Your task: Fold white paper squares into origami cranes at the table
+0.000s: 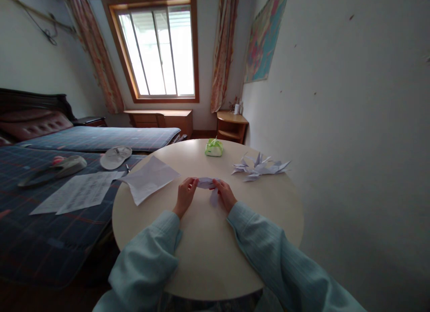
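Between my two hands is a small folded piece of white paper [204, 183], held just above the round table [208, 249]. My left hand [186, 193] pinches its left end with thumb and fingers. At the other end my right hand [225, 193] grips it, and a flap of the paper hangs down near those fingers. The exact shape of the folds is too small to make out. To the right lies a cluster of folded paper cranes [258, 166]. Flat white sheets [151, 177] rest at the table's left, one corner jutting over the edge.
A green tissue pack [214, 147] sits at the table's far side. Left of the table, a bed [43, 254] with a plaid cover holds printed sheets [80, 193], a white cap [116, 157] and a grey visor [69, 166]. A wall [363, 146] stands close on the right.
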Available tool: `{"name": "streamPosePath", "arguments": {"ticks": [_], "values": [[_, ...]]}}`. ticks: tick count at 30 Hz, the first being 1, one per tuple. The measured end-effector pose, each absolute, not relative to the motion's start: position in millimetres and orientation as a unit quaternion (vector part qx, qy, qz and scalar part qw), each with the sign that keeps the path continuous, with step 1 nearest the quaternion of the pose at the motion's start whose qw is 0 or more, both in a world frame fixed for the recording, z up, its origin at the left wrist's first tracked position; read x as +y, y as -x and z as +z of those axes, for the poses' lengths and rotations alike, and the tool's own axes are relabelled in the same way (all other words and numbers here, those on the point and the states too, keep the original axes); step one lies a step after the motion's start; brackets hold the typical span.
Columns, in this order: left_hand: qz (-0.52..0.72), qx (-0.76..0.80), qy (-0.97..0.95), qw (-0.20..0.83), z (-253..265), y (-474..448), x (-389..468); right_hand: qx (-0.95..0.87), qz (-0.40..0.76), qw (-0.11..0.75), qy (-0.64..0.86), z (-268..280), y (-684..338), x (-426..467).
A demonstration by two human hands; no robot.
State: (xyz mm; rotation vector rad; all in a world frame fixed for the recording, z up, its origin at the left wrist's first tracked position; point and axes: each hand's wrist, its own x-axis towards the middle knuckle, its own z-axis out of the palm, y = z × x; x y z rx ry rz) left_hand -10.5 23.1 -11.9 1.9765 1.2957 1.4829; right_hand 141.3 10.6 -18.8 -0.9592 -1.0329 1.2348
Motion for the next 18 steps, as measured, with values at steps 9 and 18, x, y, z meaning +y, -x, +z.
{"name": "streamPosePath", "arguments": {"ticks": [9, 18], "values": [[0.532, 0.452, -0.686, 0.202, -11.4, 10.5, 22.7, -0.407, 0.569, 0.602, 0.385, -13.8, -136.1, 6.0], [0.555, 0.436, -0.638, 0.309, -11.0, 11.0, 27.7, -0.390, 0.625, 0.563, 0.375, -12.4, -135.8, 3.9]]}}
